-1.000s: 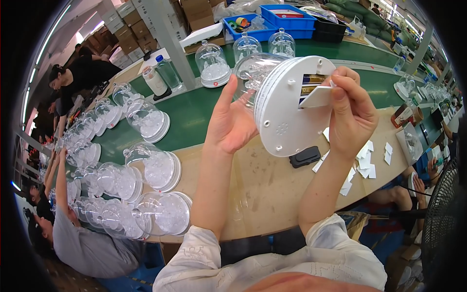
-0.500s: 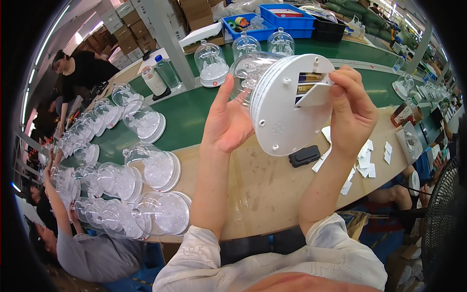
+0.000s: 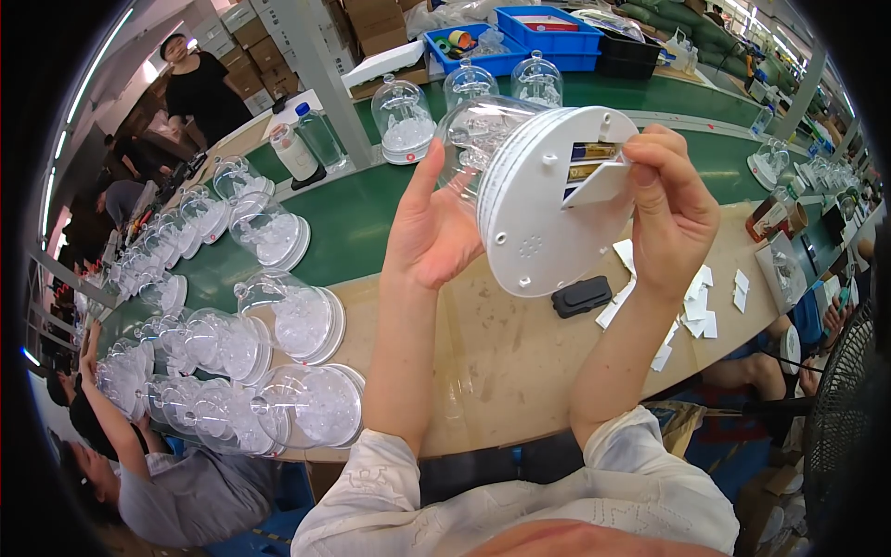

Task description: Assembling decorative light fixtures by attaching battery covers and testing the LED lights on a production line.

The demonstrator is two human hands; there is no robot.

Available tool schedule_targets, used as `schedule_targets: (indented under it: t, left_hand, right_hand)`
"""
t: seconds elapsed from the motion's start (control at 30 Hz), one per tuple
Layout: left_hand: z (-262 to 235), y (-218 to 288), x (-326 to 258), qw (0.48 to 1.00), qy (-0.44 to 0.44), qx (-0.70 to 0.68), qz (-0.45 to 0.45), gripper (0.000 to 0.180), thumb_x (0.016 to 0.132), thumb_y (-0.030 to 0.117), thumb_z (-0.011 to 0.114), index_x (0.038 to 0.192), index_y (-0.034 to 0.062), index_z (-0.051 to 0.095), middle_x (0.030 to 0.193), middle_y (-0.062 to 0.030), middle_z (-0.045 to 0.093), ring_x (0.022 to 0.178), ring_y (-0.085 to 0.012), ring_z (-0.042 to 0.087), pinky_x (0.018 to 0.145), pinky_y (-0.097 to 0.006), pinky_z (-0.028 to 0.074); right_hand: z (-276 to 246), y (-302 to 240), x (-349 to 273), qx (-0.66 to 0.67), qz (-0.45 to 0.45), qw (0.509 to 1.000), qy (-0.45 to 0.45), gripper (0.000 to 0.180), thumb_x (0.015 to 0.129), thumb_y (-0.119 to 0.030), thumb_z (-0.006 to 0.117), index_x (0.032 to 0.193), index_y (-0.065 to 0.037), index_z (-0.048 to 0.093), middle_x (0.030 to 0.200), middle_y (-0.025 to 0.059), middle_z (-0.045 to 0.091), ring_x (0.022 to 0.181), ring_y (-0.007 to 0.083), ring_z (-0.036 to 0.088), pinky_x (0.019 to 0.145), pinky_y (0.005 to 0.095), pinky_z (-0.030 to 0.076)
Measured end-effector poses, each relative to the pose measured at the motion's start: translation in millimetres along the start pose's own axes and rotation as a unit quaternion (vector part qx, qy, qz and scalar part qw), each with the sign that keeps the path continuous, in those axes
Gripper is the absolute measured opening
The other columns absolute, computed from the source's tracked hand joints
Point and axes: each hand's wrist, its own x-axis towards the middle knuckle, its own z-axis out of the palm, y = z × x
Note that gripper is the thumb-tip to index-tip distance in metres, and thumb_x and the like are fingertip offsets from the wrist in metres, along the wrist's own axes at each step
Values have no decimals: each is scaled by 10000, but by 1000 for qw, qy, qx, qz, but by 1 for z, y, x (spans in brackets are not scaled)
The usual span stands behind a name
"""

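Note:
A clear dome ornament with a round white base is tilted up in front of me, its underside facing me. My left hand supports it from behind on the left, thumb up along the dome and most fingers hidden. Batteries show in the open compartment of the base. Between the thumb and fingers of my right hand is a small white battery cover, slanted over the lower part of that opening.
Several dome ornaments lie on their sides at left; others stand upright behind. Loose white covers and a black block-shaped object lie on the brown worktop. Blue bins are at the back. A fan stands right; co-workers are at left.
My hands, the ornament and the cover have barely moved. At the far left, a person in black now stands more upright, and the grey-sleeved co-worker has shifted slightly.

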Motion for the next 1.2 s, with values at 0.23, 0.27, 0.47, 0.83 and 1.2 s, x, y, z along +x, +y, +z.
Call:
schedule_targets:
  t: [0.23, 0.27, 0.47, 0.83, 1.2]
  left_hand:
    - [-4, 2, 0, 1000, -2, -11, -2, 812, 858, 432, 706, 1415, 7, 294, 1422, -190, 421, 1304, -351, 443, 1071, -545, 370]
    - [-4, 2, 0, 1000, -3, -11, -3, 812, 857, 428, 709, 1414, 6, 294, 1420, -190, 423, 1304, -351, 444, 1070, -545, 371]
    - [-4, 0, 2, 1000, 5, -25, 1, 790, 858, 403, 716, 1402, 6, 304, 1420, -190, 421, 1298, -351, 449, 1069, -550, 368]
    - [-1, 5, -2, 994, -4, 85, 70, 707, 876, 390, 695, 1399, 79, 337, 1390, -186, 419, 1306, -344, 388, 1061, -559, 358]
    - [-7, 15, -10, 972, 26, 198, 127, 857, 873, 398, 693, 1499, 124, 175, 1440, -230, 291, 1290, -378, 377, 1060, -556, 337]
  right_hand:
    - [-2, 1, 1, 3, -5, 1000, -24, 121, 849, 19, 676, 965, 10, 706, 955, 40, 666, 963, 172, 510, 865, 274, 402]
    - [-1, 1, 1, -2, -6, 1000, -26, 121, 847, 21, 678, 964, 10, 707, 954, 41, 669, 960, 174, 510, 865, 273, 401]
    - [-2, -4, -1, -45, 16, 998, -29, 130, 870, 11, 661, 990, -12, 706, 1067, 59, 580, 1018, 155, 514, 890, 259, 395]
    - [2, 0, 4, 58, 94, 994, -8, 366, 807, 22, 713, 1164, -22, 650, 1230, 95, 584, 1082, 152, 530, 896, 285, 414]
    - [-9, 17, 1, 147, 188, 964, -113, 338, 860, -23, 678, 1190, 0, 610, 1235, 116, 623, 1144, 172, 552, 972, 301, 432]
